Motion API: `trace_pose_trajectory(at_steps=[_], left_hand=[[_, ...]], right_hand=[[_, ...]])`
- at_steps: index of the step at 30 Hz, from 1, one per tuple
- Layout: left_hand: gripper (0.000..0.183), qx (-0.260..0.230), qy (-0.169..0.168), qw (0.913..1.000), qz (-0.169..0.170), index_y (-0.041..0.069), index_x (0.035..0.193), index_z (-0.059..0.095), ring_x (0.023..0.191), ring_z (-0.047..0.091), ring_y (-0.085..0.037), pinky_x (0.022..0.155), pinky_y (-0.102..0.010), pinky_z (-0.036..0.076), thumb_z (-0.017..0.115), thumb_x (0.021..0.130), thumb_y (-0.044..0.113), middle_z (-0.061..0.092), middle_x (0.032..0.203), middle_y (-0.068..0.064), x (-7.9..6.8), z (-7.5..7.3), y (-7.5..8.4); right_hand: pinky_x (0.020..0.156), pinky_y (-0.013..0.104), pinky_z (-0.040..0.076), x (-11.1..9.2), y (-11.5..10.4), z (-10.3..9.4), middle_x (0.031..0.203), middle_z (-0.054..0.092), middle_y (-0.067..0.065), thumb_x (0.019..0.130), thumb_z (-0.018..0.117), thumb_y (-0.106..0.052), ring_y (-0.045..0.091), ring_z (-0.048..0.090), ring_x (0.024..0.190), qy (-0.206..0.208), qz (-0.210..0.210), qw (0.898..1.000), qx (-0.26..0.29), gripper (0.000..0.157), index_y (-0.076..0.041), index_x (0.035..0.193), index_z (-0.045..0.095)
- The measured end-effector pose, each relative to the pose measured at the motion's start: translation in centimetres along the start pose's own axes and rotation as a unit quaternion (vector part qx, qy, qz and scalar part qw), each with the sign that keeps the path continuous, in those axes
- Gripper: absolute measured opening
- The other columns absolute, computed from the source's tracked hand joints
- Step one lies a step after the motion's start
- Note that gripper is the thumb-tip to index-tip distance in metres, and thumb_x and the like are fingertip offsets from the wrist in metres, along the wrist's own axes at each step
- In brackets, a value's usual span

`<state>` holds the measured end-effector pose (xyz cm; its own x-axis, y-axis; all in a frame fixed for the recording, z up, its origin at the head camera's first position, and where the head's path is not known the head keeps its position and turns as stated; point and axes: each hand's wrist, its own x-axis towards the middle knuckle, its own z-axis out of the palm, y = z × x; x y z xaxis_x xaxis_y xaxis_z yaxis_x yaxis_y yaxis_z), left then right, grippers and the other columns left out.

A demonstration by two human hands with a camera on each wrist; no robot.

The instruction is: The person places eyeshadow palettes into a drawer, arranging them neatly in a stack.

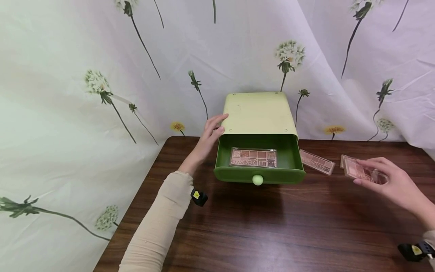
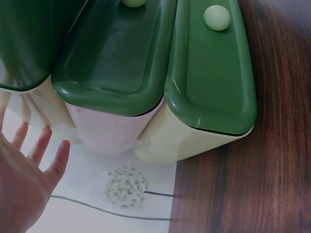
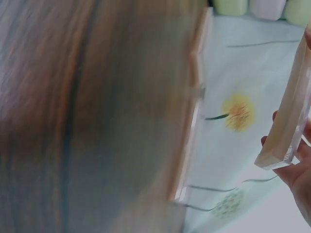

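A drawer cabinet with a cream top (image 1: 258, 113) has its green upper drawer (image 1: 234, 173) pulled out. Inside lies an eyeshadow palette (image 1: 253, 157) with a clear lid lettered "sweet mint". My left hand (image 1: 205, 141) rests its extended fingers against the cabinet's upper left side; the left wrist view shows them spread along that side. At the right, my right hand (image 1: 391, 185) pinches another eyeshadow palette (image 1: 355, 170) between thumb and fingers, raised above the table in the right wrist view. Part of a further palette (image 1: 342, 161) shows behind it.
One more palette (image 1: 317, 161) lies slanted on the brown wooden table (image 1: 272, 230), close to the cabinet's right side. Below the pulled-out drawer are closed green drawers (image 2: 214, 73) with round knobs. A flower-printed cloth (image 1: 163, 94) hangs behind the table.
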<state>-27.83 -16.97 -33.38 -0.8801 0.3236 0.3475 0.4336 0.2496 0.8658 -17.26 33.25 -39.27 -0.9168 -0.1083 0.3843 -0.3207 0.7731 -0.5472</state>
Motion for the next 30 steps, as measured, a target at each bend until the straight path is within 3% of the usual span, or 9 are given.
trace_pose_trajectory(at_steps=[3, 9, 18, 24, 30], left_hand=[[0.056, 0.001, 0.001, 1.0, -0.001, 0.021, 0.153, 0.04, 0.127, 0.034, -0.024, 0.099, -0.047, 0.035, 0.042, 0.1, 0.038, 0.019, 0.155, -0.004, 0.0, 0.1, 0.0], [0.056, 0.004, 0.002, 1.0, 0.0, 0.02, 0.153, 0.04, 0.127, 0.035, -0.024, 0.099, -0.047, 0.035, 0.042, 0.1, 0.038, 0.019, 0.155, -0.005, 0.0, 0.1, 0.1], [0.053, 0.006, 0.003, 1.0, 0.006, 0.019, 0.153, 0.04, 0.126, 0.034, -0.025, 0.099, -0.047, 0.035, 0.041, 0.101, 0.033, 0.02, 0.155, -0.005, 0.1, 0.1, 0.0], [0.053, 0.009, 0.001, 0.9999, 0.01, 0.017, 0.153, 0.039, 0.127, 0.032, -0.027, 0.099, -0.048, 0.033, 0.04, 0.102, 0.031, 0.018, 0.156, -0.006, 0.1, 0.1, -0.1], [0.054, 0.015, 0.002, 0.9998, 0.011, 0.019, 0.153, 0.039, 0.128, 0.03, -0.026, 0.101, -0.05, 0.032, 0.039, 0.102, 0.034, 0.019, 0.156, -0.006, 0.1, 0.1, -0.1]], right_hand=[[0.073, 0.02, 0.027, 0.1, -1.2, -0.2, 0.11, 0.053, -0.015, 0.075, 0.087, -0.018, 0.003, 0.04, 0.087, 0.01, -0.015, 1.0, 0.012, 0.054, -0.009, 0.125, 0.069], [0.077, 0.01, 0.025, 0.3, -3.6, -0.4, 0.113, 0.053, -0.018, 0.074, 0.088, -0.013, -0.001, 0.042, 0.096, 0.032, -0.038, 0.999, 0.019, 0.057, -0.011, 0.127, 0.069], [0.086, 0.007, 0.027, 1.0, -7.4, -0.3, 0.111, 0.057, -0.013, 0.061, 0.089, 0.002, -0.008, 0.046, 0.103, 0.08, -0.133, 0.988, 0.019, 0.065, -0.007, 0.123, 0.071], [0.083, 0.009, 0.03, 1.5, -9.7, -0.2, 0.109, 0.06, -0.011, 0.058, 0.091, 0.0, -0.006, 0.049, 0.099, 0.09, -0.163, 0.982, 0.027, 0.066, -0.009, 0.121, 0.072], [0.087, 0.01, 0.034, 2.5, -11.6, -0.1, 0.109, 0.066, 0.0, 0.057, 0.092, -0.003, -0.003, 0.053, 0.103, 0.091, -0.208, 0.973, 0.051, 0.063, -0.007, 0.118, 0.073]])
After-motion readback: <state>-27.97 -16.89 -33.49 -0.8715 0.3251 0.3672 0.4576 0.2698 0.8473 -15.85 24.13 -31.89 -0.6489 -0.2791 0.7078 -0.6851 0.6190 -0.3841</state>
